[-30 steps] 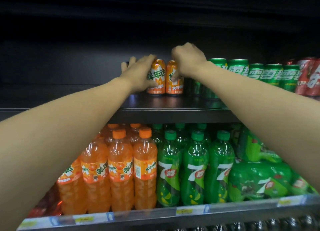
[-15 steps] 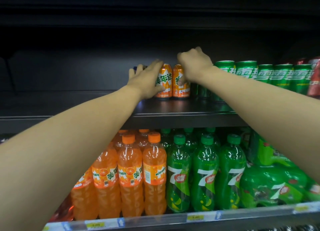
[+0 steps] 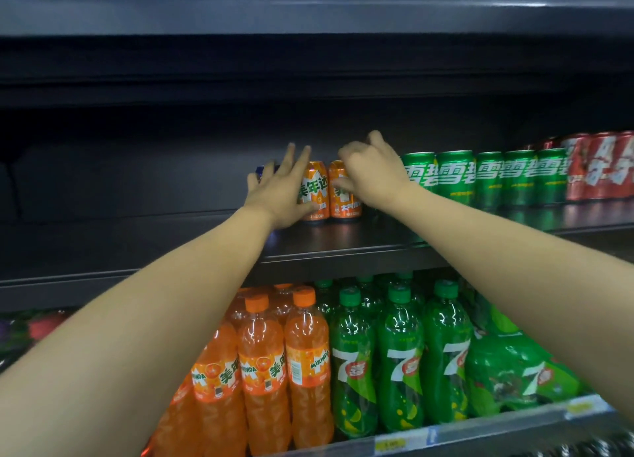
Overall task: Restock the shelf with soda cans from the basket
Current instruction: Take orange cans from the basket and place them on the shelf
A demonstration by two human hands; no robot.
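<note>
1. Two bare arms reach up and forward to a dark shelf (image 3: 343,247) holding soda cans.
2. Two orange cans stand upright side by side, touching, set back from the shelf's front edge: the left orange can (image 3: 314,191) and the right orange can (image 3: 344,196).
3. The left hand (image 3: 279,196) lies against the left side of the left orange can, fingers straight and spread, the thumb low across the can's front. Its grip is open, pressing rather than wrapping.
4. The right hand (image 3: 372,172) covers the top and right side of the right orange can, fingers curled over it and the thumb on its front, a closed grip on that can.
5. A dark blue can (image 3: 266,172) shows just behind the left hand's fingers, mostly hidden.
6. Directly right of the right hand stands a row of green cans (image 3: 487,179), upright and packed together, and beyond them red cans (image 3: 600,165) reach the shelf's right end.
7. The shelf to the left of the hands is dark, and I cannot tell what lies there.
8. On the lower shelf (image 3: 404,441) stand orange bottles (image 3: 264,371) on the left and green bottles (image 3: 398,357) on the right, with price tags along the front edge.
</note>
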